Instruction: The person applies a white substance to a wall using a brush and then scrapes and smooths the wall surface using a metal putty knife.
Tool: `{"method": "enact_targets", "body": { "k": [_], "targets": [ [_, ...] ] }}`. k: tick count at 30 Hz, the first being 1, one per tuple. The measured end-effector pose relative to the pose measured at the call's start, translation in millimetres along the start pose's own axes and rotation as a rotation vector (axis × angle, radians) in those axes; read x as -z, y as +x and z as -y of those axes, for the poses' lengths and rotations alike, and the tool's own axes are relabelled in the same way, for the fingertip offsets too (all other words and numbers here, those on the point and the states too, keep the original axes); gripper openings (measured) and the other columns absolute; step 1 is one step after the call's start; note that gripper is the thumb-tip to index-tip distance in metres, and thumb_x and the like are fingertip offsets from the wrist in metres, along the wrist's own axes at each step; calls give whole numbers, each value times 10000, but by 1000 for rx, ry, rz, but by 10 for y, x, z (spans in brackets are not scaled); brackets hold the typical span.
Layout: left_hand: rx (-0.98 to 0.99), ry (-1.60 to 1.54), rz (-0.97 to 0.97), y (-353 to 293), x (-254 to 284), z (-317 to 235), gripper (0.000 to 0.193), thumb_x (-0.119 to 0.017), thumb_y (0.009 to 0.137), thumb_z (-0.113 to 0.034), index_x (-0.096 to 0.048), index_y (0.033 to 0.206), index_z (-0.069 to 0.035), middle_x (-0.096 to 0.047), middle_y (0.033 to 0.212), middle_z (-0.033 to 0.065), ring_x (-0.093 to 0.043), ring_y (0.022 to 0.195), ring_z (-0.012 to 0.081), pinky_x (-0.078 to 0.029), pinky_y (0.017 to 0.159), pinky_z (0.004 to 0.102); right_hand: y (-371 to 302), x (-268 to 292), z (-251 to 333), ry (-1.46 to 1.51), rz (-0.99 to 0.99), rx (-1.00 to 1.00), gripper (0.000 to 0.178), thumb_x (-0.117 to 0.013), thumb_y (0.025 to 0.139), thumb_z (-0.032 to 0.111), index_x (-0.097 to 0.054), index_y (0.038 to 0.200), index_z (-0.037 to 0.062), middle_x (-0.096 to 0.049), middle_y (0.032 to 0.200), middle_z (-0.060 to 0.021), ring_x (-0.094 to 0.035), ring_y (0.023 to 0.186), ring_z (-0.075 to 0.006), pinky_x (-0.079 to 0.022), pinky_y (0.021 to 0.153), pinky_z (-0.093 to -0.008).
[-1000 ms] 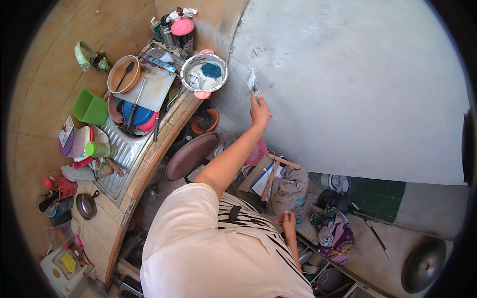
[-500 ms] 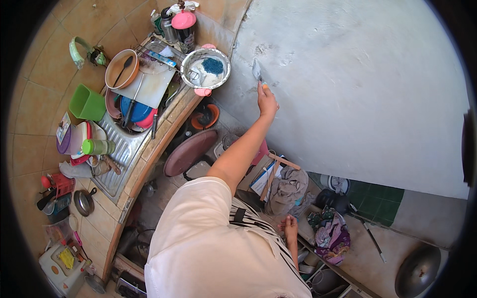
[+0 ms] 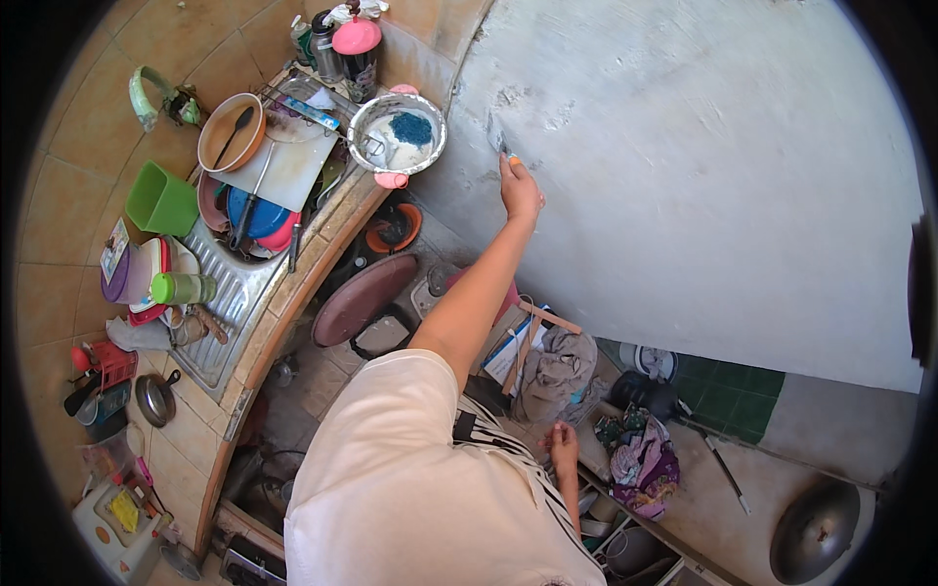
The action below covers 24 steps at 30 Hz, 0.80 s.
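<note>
My left hand (image 3: 522,190) is stretched out to the pale grey wall (image 3: 684,195), closed round the orange handle of a putty knife (image 3: 499,132). The knife's metal blade lies against the wall, just below a rough, patchy spot. My right hand (image 3: 563,447) hangs low beside my body, fingers loosely curled and apart, with nothing visible in it. Left of the knife, on the counter corner, stands a metal pot (image 3: 398,133) with pink handles. Whitish stuff and a dark blue patch show inside it.
A tiled counter with a steel sink (image 3: 234,283) curves along the left, crowded with dishes and a green tub (image 3: 159,198). Below are a maroon oval lid (image 3: 364,300), a grey cloth heap (image 3: 557,376) and purple fabric (image 3: 645,464). A dark wok (image 3: 816,530) lies lower right.
My left hand and the putty knife have shifted slightly up and left along the wall. The view has turned a little, so the counter and floor things sit further left.
</note>
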<state>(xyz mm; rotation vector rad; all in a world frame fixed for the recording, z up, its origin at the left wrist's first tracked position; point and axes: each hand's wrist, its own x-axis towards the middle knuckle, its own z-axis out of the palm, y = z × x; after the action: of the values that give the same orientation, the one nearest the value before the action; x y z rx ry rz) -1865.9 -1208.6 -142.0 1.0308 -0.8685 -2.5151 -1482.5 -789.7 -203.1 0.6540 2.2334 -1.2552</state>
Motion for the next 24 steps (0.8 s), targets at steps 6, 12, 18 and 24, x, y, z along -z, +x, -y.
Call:
{"method": "enact_targets", "body": {
  "k": [6, 12, 18, 24],
  "targets": [
    [4, 10, -20, 152, 75, -106, 580, -332, 1063, -317, -183, 1615, -223, -467, 710, 66, -395, 454, 157, -346, 385, 294, -116, -114, -62, 3, 25, -96, 407, -570, 1048, 292, -517, 1326, 0, -664, 965, -121, -694, 693, -209, -545, 594, -311],
    [37, -10, -16, 317, 205, -177, 588, -319, 1062, -304, -163, 1621, -208, -466, 723, 66, -405, 461, 157, -348, 388, 296, -135, -175, 57, 8, 37, -59, 408, -581, 1043, 295, -523, 1319, 1, -665, 954, -125, -686, 689, -198, -552, 586, -315],
    [37, 116, 26, 156, 112, -25, 591, -316, 1056, -299, -164, 1620, -209, -476, 724, 76, -418, 459, 167, -351, 374, 310, -13, -169, 89, -109, 91, -22, 430, -576, 1045, 315, -523, 1323, -9, -666, 935, -113, -676, 690, -192, -552, 613, -317],
    [15, -56, -92, 728, 345, -201, 589, -318, 1055, -299, -166, 1617, -211, -459, 707, 75, -428, 465, 171, -350, 373, 318, 121, -103, 472, -76, 45, 48, 428, -573, 1044, 305, -530, 1332, -9, -670, 935, -113, -675, 707, -191, -550, 663, -321]
  ]
}}
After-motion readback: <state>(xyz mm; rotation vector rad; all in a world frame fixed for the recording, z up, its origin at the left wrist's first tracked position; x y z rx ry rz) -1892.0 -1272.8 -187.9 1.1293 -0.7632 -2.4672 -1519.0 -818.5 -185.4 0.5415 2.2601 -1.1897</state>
